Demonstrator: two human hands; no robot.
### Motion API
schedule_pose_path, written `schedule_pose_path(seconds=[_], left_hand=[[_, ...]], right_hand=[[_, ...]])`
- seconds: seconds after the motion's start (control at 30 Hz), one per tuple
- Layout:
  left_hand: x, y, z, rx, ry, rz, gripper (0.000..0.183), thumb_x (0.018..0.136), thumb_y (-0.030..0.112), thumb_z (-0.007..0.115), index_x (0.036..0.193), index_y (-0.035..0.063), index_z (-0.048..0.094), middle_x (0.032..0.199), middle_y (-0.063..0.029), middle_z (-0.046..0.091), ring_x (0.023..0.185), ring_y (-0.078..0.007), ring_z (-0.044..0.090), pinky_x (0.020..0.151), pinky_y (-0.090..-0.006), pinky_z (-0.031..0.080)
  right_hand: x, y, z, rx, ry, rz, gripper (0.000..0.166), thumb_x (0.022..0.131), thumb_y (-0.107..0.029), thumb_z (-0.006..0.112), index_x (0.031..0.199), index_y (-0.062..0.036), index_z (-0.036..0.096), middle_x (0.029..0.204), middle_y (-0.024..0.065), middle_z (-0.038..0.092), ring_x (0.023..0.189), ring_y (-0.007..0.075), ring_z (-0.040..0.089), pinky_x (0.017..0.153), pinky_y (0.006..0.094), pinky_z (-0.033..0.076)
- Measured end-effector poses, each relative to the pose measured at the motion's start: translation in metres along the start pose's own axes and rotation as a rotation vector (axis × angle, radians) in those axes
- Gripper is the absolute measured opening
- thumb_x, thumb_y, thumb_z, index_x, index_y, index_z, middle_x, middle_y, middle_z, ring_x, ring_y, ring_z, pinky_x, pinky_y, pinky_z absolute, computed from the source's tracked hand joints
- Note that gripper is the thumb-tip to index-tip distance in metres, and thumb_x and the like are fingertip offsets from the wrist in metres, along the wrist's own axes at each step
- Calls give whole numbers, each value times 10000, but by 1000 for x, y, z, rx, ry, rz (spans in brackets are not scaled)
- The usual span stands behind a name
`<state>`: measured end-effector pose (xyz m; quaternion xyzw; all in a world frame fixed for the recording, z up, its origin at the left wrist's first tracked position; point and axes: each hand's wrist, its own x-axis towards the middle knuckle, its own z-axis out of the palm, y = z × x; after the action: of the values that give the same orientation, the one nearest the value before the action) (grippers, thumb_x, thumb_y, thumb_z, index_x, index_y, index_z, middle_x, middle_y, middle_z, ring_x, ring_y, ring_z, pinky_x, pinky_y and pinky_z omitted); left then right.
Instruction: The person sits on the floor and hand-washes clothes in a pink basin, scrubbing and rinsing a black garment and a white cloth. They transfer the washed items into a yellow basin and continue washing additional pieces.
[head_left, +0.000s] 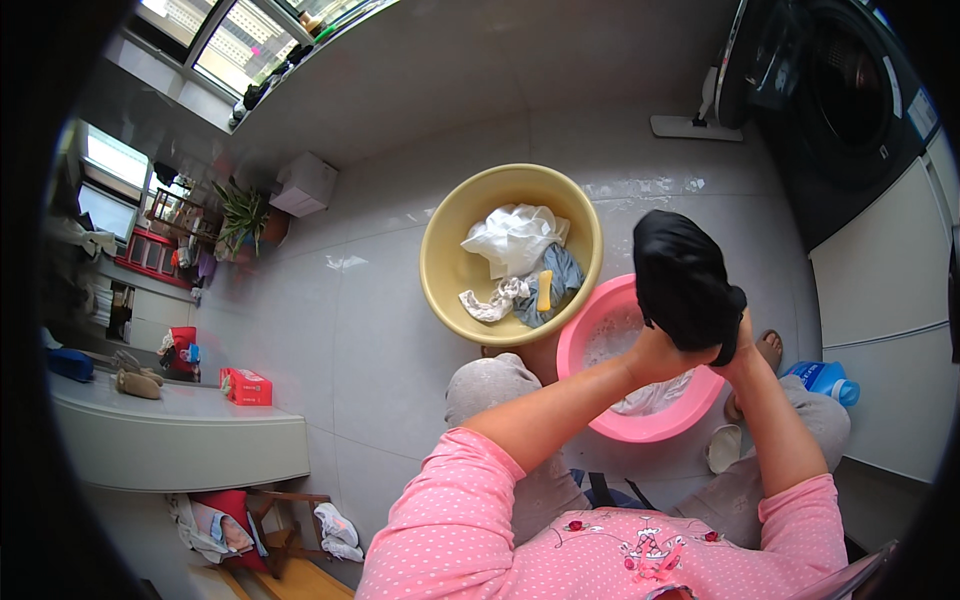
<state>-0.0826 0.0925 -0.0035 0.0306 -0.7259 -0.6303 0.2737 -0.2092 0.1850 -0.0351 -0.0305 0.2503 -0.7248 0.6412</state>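
Note:
A bunched black cloth (679, 274) hangs over the right part of a pink basin (581, 352), raised in both hands. My left hand (664, 352) grips its lower edge, with the fingers partly hidden by the fabric. Close beside it my right hand (739, 341) holds the cloth's lower right corner. In the basin are sudsy water (611, 330) and a wet white cloth (652, 397). A tan basin (442, 300) touches or nearly touches the pink one; it holds sheer white fabric (514, 236), blue-grey cloth (562, 274), a crumpled patterned cloth (491, 306) and a yellow bar (544, 291).
A blue bottle (825, 381) lies near my right knee, and a white scoop-like piece (724, 448) is on the floor. A front-loading washing machine (847, 90) with its door open and a flat mop (696, 129) stand at upper right. Water wets the tiles (637, 187).

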Motion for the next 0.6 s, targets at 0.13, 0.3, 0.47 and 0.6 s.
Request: schedule_pose_path(seconds=[0.13, 0.3, 0.47, 0.6], left_hand=[[1, 6, -2, -395, 193, -214, 545, 741, 82, 694, 1244, 24, 491, 1190, -76, 552, 1109, -194, 515, 979, -328, 392], [-3, 13, 0, -167, 97, -246, 518, 744, 138, 734, 1209, 41, 526, 1146, -69, 575, 1084, -167, 534, 945, -323, 415], [-11, 1, 7, 273, -71, 223, 526, 715, 208, 729, 1186, 55, 552, 1177, -136, 569, 1105, -316, 531, 938, -394, 415], [-14, 13, 11, 278, -127, 335, 526, 635, 258, 733, 1106, 79, 578, 1084, -157, 591, 975, -375, 558, 843, -435, 435]], right_hand=[[-3, -5, 36, -63, 45, -40, 422, 977, -448, 353, 1114, -128, 591, 1162, 51, 607, 1101, 197, 563, 958, 340, 445], [5, -6, 0, -152, 165, 73, 356, 943, -376, 443, 1114, -104, 597, 1102, 74, 634, 988, 220, 622, 883, 358, 504], [0, 10, -22, -578, 126, -65, 380, 793, -343, 582, 1051, -68, 625, 998, 112, 657, 892, 254, 644, 819, 369, 516], [-35, 5, 53, -1900, 34, -329, 342, 683, -332, 667, 939, -106, 673, 875, 121, 670, 776, 255, 650, 718, 353, 510]])
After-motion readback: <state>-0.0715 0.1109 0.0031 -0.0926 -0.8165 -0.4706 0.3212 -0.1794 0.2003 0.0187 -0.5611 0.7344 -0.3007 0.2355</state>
